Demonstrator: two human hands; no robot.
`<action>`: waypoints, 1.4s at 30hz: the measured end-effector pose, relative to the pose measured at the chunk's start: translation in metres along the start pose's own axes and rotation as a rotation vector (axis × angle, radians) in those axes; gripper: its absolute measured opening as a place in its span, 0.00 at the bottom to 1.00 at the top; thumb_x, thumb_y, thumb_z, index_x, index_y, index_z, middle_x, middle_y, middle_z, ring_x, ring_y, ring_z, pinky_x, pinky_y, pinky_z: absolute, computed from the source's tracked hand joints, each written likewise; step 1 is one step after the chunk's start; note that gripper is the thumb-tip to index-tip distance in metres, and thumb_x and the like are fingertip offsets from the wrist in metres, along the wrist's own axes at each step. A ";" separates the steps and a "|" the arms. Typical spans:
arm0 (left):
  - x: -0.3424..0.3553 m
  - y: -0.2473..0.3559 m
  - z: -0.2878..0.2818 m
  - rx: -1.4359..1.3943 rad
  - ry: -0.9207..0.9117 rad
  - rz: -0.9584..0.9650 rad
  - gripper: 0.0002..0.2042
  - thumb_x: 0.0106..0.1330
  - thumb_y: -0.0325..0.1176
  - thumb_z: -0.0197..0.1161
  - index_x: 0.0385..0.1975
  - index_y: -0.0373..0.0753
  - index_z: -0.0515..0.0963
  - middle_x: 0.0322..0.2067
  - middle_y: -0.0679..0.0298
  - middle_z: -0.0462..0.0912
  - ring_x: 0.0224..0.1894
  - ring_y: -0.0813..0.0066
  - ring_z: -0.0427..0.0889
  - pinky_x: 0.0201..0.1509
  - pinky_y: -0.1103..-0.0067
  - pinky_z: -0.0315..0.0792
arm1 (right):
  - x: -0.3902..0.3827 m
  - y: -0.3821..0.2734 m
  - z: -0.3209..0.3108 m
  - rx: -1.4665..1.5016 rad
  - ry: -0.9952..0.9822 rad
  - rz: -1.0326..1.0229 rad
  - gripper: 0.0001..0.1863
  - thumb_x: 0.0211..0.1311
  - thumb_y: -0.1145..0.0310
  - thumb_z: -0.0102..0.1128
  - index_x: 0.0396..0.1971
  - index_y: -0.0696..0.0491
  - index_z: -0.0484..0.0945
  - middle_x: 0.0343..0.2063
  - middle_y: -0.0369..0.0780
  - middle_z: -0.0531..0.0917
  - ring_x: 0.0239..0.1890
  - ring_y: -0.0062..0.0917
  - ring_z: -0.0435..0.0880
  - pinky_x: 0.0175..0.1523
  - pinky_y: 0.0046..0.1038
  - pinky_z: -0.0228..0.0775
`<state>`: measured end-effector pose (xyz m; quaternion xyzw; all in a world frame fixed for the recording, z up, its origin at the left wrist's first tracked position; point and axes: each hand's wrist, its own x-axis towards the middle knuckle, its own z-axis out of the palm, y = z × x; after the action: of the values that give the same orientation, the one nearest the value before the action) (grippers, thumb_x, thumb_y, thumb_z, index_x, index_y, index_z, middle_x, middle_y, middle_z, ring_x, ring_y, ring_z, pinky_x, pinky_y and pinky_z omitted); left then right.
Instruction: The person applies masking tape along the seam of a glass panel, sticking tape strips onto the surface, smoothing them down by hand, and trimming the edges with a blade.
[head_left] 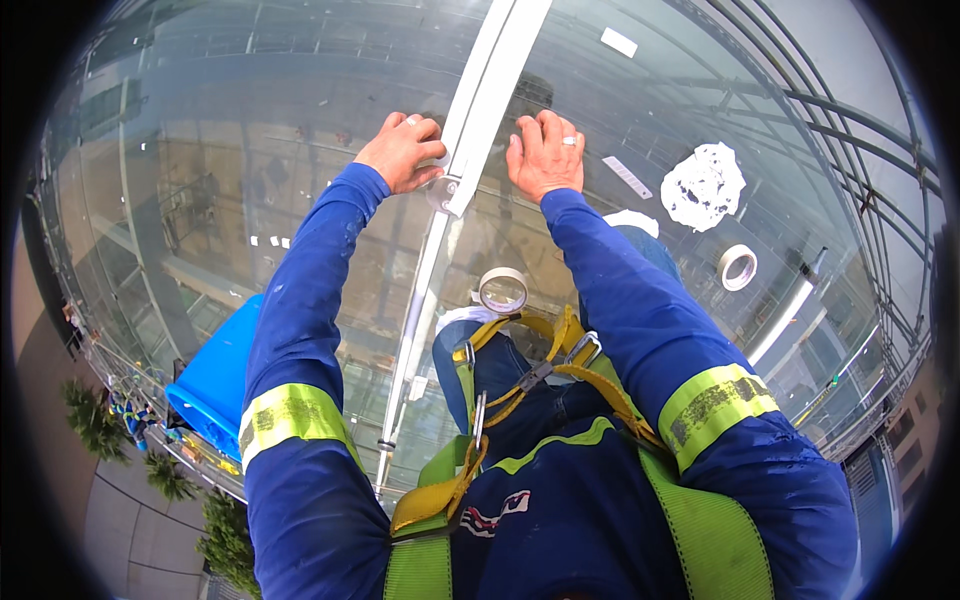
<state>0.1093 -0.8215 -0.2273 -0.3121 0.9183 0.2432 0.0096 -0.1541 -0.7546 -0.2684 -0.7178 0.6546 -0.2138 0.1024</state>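
Note:
A white strip [485,100] runs along a seam between glass panes, passing between my hands. My left hand [405,152] is just left of the strip, fingers curled and thumb drawn in, beside a round fitting [443,193]. My right hand [547,155], wearing a ring, rests right of the strip with its fingers bent down toward the glass [590,110]. Whatever either hand's fingertips hold, if anything, is hidden. Closer to me, a tape roll [503,290] sits near my knee.
To the right are a smeared white crumpled sheet [703,187], a perforated white strip [627,178], another tape roll [738,268] and a sealant tube [785,312]. A blue bucket [215,375] stands at left. Curved metal rails [850,165] border the far right; the ground shows far below.

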 end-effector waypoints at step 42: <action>-0.124 0.326 0.020 -1.549 1.050 -0.874 0.51 0.53 0.37 0.81 0.74 0.32 0.55 0.69 0.46 0.63 0.70 0.55 0.66 0.71 0.66 0.66 | -0.097 -0.054 -0.204 0.827 -0.651 -0.637 0.10 0.59 0.70 0.69 0.36 0.54 0.77 0.36 0.44 0.81 0.43 0.45 0.81 0.50 0.42 0.72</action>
<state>0.0177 -0.5183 -0.0797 -0.6060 0.2051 0.5763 -0.5085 -0.2011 -0.6257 -0.0808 -0.8075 0.2061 -0.2398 0.4980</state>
